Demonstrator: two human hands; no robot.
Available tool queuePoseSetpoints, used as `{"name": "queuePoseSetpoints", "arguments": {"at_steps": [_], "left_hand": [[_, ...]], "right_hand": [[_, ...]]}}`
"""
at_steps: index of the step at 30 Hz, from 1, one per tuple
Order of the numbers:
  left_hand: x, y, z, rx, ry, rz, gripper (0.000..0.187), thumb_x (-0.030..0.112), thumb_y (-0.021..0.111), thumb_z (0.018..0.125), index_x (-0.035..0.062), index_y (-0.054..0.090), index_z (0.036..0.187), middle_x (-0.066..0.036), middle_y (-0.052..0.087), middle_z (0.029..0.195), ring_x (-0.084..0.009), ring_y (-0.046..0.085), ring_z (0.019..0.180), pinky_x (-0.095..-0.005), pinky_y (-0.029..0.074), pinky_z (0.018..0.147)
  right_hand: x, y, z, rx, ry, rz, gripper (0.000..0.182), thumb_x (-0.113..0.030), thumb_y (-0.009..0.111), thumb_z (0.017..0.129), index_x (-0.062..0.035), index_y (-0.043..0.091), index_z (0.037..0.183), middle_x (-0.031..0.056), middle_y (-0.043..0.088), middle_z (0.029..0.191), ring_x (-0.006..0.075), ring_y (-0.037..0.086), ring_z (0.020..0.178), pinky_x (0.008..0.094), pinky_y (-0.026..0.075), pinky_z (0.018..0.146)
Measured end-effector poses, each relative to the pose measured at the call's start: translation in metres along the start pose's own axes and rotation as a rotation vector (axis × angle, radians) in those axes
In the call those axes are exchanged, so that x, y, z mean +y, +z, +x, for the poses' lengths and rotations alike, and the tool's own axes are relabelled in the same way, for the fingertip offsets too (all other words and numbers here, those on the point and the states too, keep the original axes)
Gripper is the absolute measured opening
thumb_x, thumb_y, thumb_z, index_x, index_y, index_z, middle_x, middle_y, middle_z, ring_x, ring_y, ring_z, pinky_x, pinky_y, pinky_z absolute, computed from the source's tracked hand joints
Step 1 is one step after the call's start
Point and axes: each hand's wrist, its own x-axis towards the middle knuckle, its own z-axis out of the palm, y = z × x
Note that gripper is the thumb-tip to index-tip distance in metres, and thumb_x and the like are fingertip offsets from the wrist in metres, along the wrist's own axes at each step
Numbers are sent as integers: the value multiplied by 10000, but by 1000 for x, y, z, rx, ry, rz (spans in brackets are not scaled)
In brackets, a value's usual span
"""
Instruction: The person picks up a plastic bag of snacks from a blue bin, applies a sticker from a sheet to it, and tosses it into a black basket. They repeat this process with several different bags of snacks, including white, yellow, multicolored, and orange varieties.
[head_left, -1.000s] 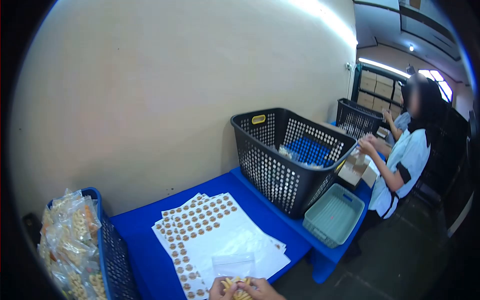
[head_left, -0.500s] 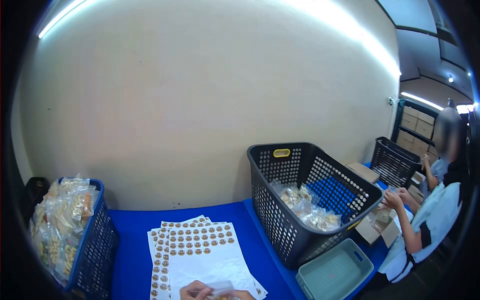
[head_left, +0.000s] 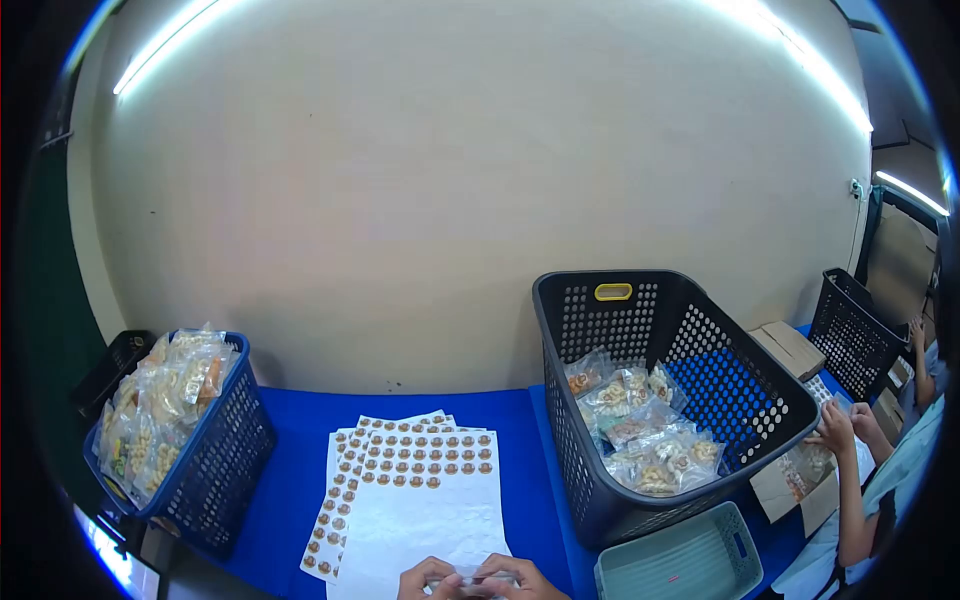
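At the bottom edge of the view, my left hand (head_left: 428, 579) and my right hand (head_left: 524, 578) meet over a clear plastic bag (head_left: 474, 577). The fingers of both are closed on it; its lower part is cut off by the frame, and what is inside cannot be made out. Just beyond my hands lies a stack of white sticker sheets (head_left: 425, 515). Rows of small round brown labels remain on the top sheet's upper part, while its lower part is bare white.
A dark blue basket (head_left: 222, 470) heaped with snack bags (head_left: 172, 405) stands left. To the right, a large black basket (head_left: 590, 480) contains several snack bags (head_left: 650, 440). A grey-green tray (head_left: 680, 565) sits before it. A co-worker's hands (head_left: 838, 428) are above an open cardboard box (head_left: 785, 490).
The view has turned left, so everything appears further right. My fingers have come together on the bag, and more bags show in the black basket.
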Motion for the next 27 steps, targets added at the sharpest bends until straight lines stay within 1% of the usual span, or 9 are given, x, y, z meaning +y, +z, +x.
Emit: {"name": "queuePoseSetpoints", "arguments": {"at_steps": [3,9,11,16,19,21,24,26,27], "left_hand": [[-2,-2,8,18,174,36,118,104,573,734,7,512,759,-50,518,702,-112,507,613,-213,401,542],[-12,-14,11,-160,-34,119,182,125,620,695,9,526,798,-35,533,713,-117,521,620,-235,436,586],[-11,-21,8,-161,-132,177,218,113,613,698,14,512,866,-48,534,768,-122,522,666,-241,446,615],[-11,-31,2,56,29,28,554,177,599,710,37,293,1150,-112,361,1111,-215,405,1001,-326,378,794],[-3,-48,-1,-84,219,185,784,320,637,661,47,181,1239,-124,248,1225,-260,245,1154,-389,255,916],[-17,-55,-5,-83,210,257,797,327,626,671,38,156,1246,-133,226,1247,-269,236,1157,-381,242,924],[-11,-71,-6,95,22,-29,525,276,540,757,-19,349,1146,-160,434,1086,-259,424,1005,-330,358,831],[-3,-77,-2,279,-53,-153,272,197,476,809,-51,527,911,-141,572,821,-195,556,755,-260,447,671],[-11,-86,-3,271,-59,-150,272,197,476,809,-51,527,911,-141,572,821,-195,556,755,-260,447,671]], "right_hand": [[-1,-5,-2,60,17,-13,165,-172,495,795,-10,520,785,51,530,736,132,491,708,247,392,655],[10,6,5,346,-77,204,235,-197,551,762,-9,511,897,65,542,763,131,518,750,243,414,652],[14,15,7,241,-73,-177,299,-203,623,706,-21,510,914,54,544,740,120,514,692,240,417,618],[28,40,17,422,-69,-388,366,-175,632,689,-45,487,999,47,504,634,104,478,548,231,400,506],[42,54,30,371,-476,-807,387,-134,567,729,-57,443,1087,110,480,833,188,515,624,261,425,535],[35,72,32,149,-384,-835,473,-147,566,718,-50,394,1148,140,438,920,269,489,764,317,428,626],[28,89,41,62,-421,-722,424,-157,582,687,-36,450,1071,146,441,916,284,432,875,360,380,731],[25,91,42,146,-373,-746,474,-251,649,674,-16,479,1049,120,452,972,154,453,843,259,387,716],[37,88,43,261,-303,-659,650,-267,687,624,-15,357,1124,142,330,1051,210,389,920,297,357,772]]}}
